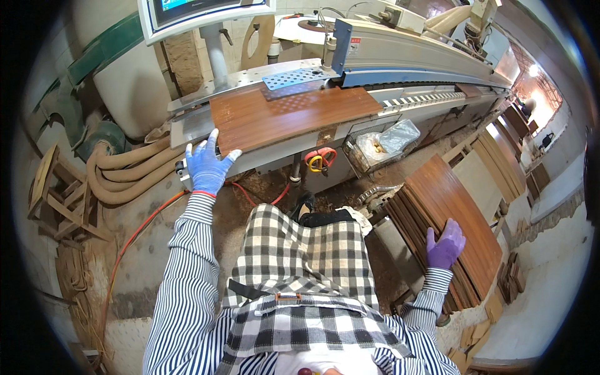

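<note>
A brown wood-grain panel lies on the bed of a long machine in front of me, its far part under a blue perforated guard. My left hand, in a blue and white glove, is at the panel's near left corner with thumb and fingers spread. To my right stands a stack of similar brown panels. On the top panel, near its left edge, rests my right hand in a purple glove, fingers apart.
A wire basket with plastic bags and red-and-yellow-handled scissors hang on the machine's front. Thick hoses curl at the left beside a wooden stool. A screen stands above; an orange hose crosses the floor.
</note>
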Demonstrator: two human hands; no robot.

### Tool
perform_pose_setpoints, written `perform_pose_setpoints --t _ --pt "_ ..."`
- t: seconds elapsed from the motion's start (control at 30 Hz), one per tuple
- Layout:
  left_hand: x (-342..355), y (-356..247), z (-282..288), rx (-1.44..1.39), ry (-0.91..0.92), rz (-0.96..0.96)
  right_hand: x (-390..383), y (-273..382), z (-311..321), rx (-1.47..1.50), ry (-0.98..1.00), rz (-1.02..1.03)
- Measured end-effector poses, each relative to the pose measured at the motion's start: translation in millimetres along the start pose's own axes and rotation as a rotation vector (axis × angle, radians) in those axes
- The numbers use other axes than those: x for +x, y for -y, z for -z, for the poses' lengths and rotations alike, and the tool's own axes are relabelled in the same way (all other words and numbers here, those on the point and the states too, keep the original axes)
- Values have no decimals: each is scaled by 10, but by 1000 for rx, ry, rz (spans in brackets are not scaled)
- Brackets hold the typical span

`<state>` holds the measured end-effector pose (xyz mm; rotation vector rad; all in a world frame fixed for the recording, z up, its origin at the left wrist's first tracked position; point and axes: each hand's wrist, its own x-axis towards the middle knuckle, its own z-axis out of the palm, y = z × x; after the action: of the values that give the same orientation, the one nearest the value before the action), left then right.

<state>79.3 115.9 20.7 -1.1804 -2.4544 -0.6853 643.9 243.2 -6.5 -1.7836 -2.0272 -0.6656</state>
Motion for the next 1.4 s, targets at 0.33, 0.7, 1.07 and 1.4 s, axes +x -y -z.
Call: perform_pose_setpoints --t 0.33,0.7,1.07,1.4 --pt "-22 65 -148 71 -148 -157 -346 272 443 295 -171 152" --pt "-53 123 -161 80 -145 -177 -728 -462 -13 2086 -99 -1615" --pt "-130 282 6 28 -18 -264 -948 -617 14 2003 127 -1238" --pt "-789 -139 506 -245 48 -510 -411 798 59 2283 753 -664"
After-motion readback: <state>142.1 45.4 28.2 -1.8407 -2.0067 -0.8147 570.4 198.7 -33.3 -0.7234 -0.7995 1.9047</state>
